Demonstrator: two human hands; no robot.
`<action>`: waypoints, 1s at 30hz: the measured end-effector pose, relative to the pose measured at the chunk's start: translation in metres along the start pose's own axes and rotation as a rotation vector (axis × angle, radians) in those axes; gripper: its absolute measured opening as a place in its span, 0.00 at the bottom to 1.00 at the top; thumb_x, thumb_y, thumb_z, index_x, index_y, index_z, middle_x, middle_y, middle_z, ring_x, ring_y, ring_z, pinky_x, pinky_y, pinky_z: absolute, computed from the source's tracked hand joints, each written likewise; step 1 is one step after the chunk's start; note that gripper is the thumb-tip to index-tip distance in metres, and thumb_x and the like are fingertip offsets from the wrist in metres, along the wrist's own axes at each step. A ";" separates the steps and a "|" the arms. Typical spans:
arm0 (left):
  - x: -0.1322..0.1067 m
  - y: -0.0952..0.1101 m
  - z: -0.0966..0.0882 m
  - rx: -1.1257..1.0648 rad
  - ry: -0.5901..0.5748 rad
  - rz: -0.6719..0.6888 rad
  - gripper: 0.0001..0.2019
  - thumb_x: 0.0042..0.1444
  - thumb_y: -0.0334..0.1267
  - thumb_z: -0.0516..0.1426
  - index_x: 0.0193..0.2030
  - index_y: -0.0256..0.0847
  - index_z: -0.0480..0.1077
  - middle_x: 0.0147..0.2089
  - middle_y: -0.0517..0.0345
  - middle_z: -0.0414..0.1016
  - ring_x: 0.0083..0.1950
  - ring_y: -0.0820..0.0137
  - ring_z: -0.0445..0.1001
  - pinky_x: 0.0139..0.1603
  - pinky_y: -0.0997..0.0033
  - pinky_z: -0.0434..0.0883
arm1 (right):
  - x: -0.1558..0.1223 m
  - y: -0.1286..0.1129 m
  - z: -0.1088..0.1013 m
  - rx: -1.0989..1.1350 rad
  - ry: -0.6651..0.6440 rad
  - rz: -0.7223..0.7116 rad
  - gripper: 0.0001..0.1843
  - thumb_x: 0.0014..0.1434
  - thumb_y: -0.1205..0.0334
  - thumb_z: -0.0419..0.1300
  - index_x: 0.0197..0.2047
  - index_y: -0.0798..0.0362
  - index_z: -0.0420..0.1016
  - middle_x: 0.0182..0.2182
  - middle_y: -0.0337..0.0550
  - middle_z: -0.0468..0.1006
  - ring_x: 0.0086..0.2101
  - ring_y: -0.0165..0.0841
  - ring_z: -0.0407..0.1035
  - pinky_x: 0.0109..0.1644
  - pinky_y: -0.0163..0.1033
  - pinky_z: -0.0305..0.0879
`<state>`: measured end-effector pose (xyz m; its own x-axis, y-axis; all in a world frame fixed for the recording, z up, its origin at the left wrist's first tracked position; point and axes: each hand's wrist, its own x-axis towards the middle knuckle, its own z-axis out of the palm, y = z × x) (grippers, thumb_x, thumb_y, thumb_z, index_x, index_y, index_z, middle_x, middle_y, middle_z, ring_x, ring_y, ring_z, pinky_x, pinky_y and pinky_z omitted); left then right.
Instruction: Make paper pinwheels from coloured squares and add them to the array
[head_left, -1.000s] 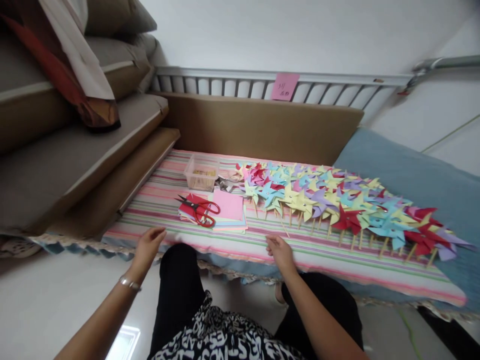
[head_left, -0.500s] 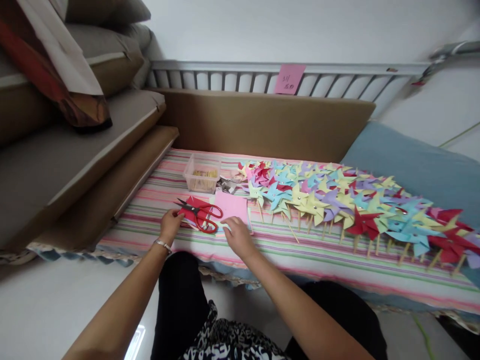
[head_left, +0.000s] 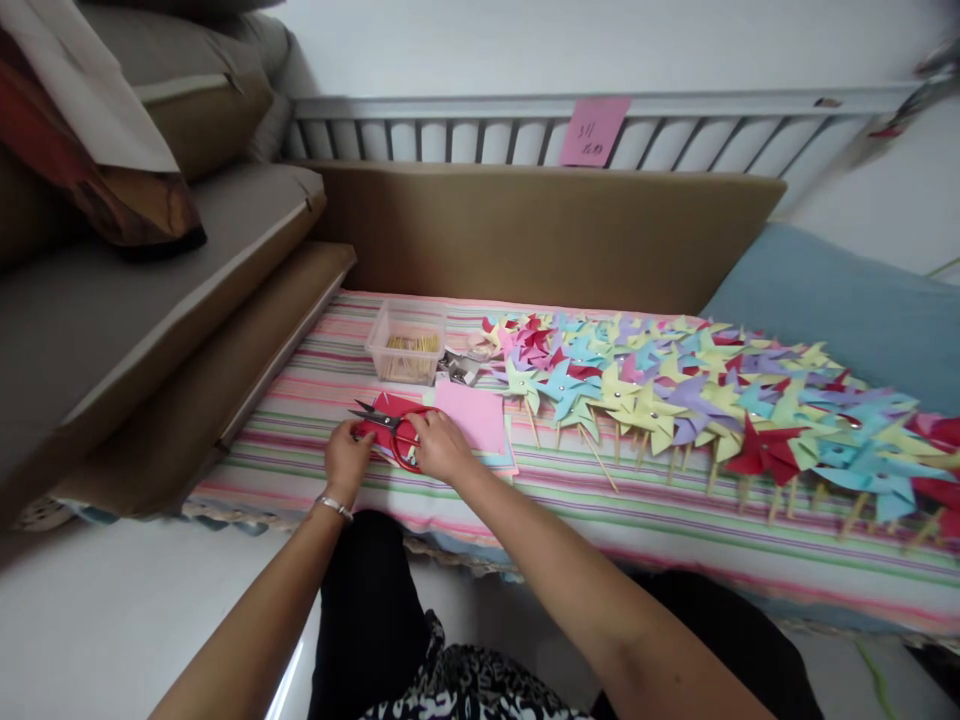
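A pair of scissors (head_left: 373,415) with dark blades and red loop handles lies over a small pile of red paper (head_left: 391,404), blades pointing left and slightly apart. My right hand (head_left: 442,446) has its fingers closed on the handles, partly covering them. At the pile's left edge, my left hand (head_left: 348,462) pinches the red paper just below the blades. Beside my right hand lies a stack of square sheets with a pink sheet (head_left: 474,416) on top; pale sheet edges stick out beneath it.
Behind the paper stands a clear plastic box (head_left: 406,366) of thin sticks, with small metal parts (head_left: 459,368) beside it. Many paper pinwheels (head_left: 652,415) on sticks fill the right side of the striped cloth (head_left: 300,408). Stacked cushions (head_left: 225,290) rise at the left.
My right hand has moved left from the pink sheet's front edge onto the scissors' handles. My left hand stays by the red paper. The view has shifted slightly.
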<state>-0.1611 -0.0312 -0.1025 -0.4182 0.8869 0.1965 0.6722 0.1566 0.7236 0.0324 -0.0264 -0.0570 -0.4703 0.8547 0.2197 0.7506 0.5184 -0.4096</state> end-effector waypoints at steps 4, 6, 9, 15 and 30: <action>0.001 0.001 -0.001 0.072 -0.016 0.032 0.12 0.50 0.40 0.57 0.41 0.37 0.71 0.41 0.48 0.76 0.42 0.62 0.74 0.44 0.65 0.68 | -0.016 0.004 -0.017 0.109 0.064 0.032 0.31 0.50 0.70 0.58 0.59 0.51 0.62 0.49 0.51 0.71 0.50 0.41 0.63 0.55 0.44 0.58; 0.002 0.002 -0.004 0.117 -0.017 0.059 0.13 0.50 0.40 0.57 0.42 0.37 0.71 0.41 0.47 0.76 0.44 0.60 0.74 0.46 0.63 0.68 | -0.036 0.009 -0.025 0.172 0.117 0.100 0.31 0.51 0.68 0.57 0.59 0.51 0.60 0.48 0.50 0.71 0.48 0.40 0.66 0.53 0.44 0.61; 0.003 0.008 -0.010 0.184 -0.015 0.134 0.16 0.50 0.38 0.57 0.46 0.36 0.70 0.45 0.43 0.74 0.50 0.56 0.70 0.52 0.58 0.65 | -0.077 0.016 -0.036 0.368 0.185 0.240 0.32 0.53 0.65 0.54 0.61 0.55 0.53 0.40 0.47 0.73 0.38 0.35 0.70 0.41 0.39 0.67; 0.006 0.032 -0.020 0.265 -0.165 0.417 0.18 0.48 0.31 0.57 0.48 0.38 0.70 0.54 0.45 0.71 0.58 0.58 0.65 0.61 0.62 0.57 | -0.151 0.007 -0.056 1.517 0.122 0.532 0.32 0.46 0.61 0.62 0.55 0.50 0.61 0.26 0.34 0.69 0.20 0.24 0.59 0.24 0.32 0.57; 0.001 0.061 0.017 0.408 -0.253 0.331 0.32 0.48 0.58 0.56 0.48 0.29 0.68 0.46 0.33 0.73 0.49 0.50 0.71 0.51 0.58 0.63 | -0.197 0.006 -0.035 1.549 0.088 0.590 0.18 0.50 0.60 0.62 0.43 0.53 0.65 0.21 0.33 0.71 0.19 0.25 0.62 0.24 0.31 0.59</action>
<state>-0.1107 -0.0133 -0.0694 -0.0204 0.9855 0.1683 0.9442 -0.0363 0.3274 0.1464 -0.1907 -0.0715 -0.2410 0.9375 -0.2509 -0.3639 -0.3270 -0.8722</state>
